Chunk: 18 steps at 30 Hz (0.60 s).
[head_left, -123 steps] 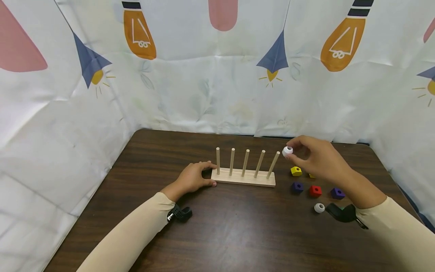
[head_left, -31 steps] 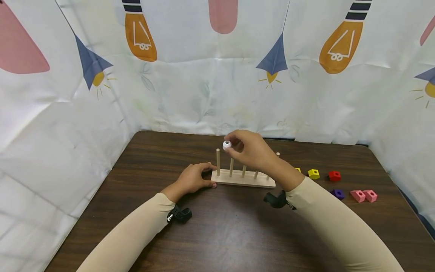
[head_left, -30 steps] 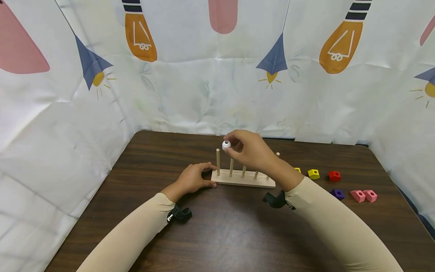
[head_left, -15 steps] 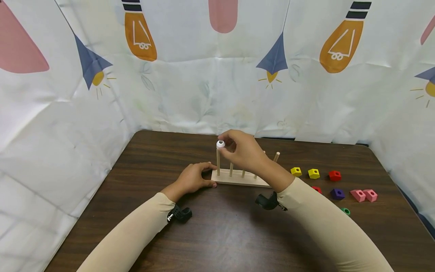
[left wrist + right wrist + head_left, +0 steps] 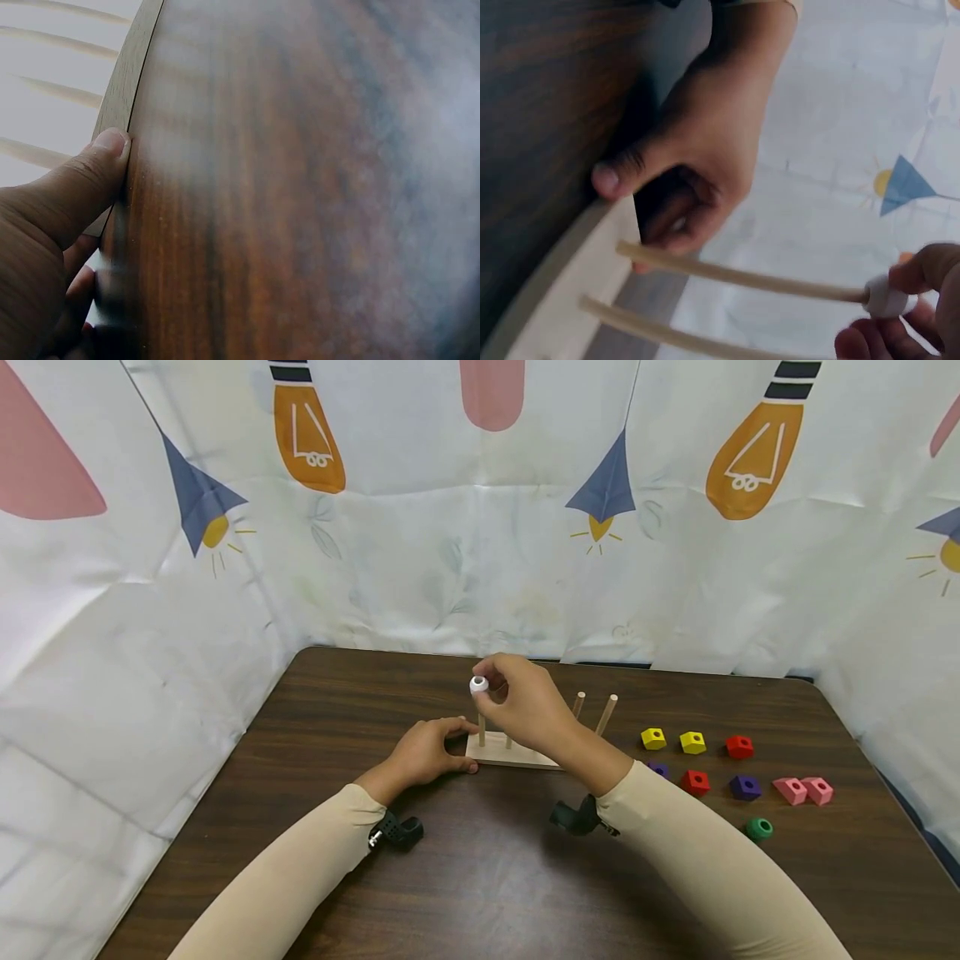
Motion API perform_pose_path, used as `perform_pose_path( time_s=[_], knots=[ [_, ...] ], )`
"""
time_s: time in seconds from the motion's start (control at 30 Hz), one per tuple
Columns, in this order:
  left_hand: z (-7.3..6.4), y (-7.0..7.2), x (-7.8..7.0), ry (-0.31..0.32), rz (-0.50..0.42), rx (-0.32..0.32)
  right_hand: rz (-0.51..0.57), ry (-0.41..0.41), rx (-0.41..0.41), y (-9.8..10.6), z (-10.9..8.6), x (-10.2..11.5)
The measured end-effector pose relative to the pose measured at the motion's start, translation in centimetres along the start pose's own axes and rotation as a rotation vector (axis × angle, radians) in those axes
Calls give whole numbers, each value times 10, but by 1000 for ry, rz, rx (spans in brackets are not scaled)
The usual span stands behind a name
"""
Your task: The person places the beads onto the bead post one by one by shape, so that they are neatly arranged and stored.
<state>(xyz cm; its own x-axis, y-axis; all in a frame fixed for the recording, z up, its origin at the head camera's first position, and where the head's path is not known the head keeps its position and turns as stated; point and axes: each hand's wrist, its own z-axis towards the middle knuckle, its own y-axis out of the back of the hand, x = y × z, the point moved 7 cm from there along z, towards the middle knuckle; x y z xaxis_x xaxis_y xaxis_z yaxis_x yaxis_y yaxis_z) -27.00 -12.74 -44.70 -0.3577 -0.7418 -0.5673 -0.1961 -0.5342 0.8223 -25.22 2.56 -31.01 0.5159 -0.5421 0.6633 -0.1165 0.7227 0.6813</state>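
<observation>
The right hand (image 5: 525, 702) pinched a white round bead (image 5: 478, 686) at the tip of the leftmost wooden peg (image 5: 482, 728); the left hand (image 5: 423, 750) gripped the left end of the pale wooden stand (image 5: 495, 755). To the right on the brown table (image 5: 465, 885) lay angular yellow blocks (image 5: 693, 744), red blocks (image 5: 695, 783), purple blocks (image 5: 746, 789), pink blocks (image 5: 790, 792) and, nearest, a green round bead (image 5: 759, 830).

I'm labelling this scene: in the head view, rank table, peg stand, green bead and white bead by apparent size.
1. Table
2. Peg stand
3. Green bead, white bead: too alike to rank
</observation>
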Motion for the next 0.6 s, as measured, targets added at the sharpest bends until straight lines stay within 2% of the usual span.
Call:
perform_pose_path(
  time_s=[0.23, 0.43, 0.6],
  knots=[
    [1, -1, 1, -6, -4, 0, 48, -59, -80, -11, -9, -12],
    [1, 0, 2, -9, -1, -9, 101, -43, -111, -20, -13, -20],
    [1, 0, 1, -8, 3, -10, 92, -21, -146, -22, -15, -23]
  ],
)
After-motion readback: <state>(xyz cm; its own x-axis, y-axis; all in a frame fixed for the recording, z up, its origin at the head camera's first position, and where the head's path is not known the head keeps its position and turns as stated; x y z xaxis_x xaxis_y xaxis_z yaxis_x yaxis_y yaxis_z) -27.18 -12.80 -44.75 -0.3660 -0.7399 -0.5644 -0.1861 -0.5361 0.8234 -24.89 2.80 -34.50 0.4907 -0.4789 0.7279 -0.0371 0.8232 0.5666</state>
